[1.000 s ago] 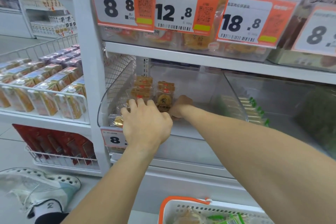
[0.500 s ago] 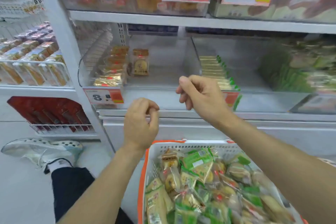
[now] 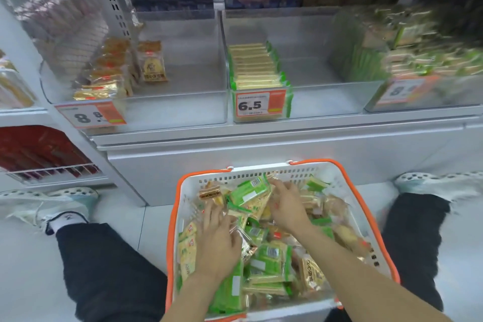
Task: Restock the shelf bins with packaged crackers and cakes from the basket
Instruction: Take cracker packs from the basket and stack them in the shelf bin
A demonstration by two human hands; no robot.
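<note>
Head view: left hand [image 3: 218,240], right hand [image 3: 286,204] in one basket [image 3: 347,172].

Basket on the floor, bins on the shelf above

The white plastic basket with an orange rim [image 3: 366,219] sits on the floor between the person's two knees, in front of the shelf. Both hands are inside it: the left hand [image 3: 218,242] on the left, the right hand [image 3: 286,208] further back. On the shelf behind, the clear bin with gold-wrapped cakes [image 3: 183,107] is left of the clear bin with green-edged cracker packs [image 3: 326,100].
</note>
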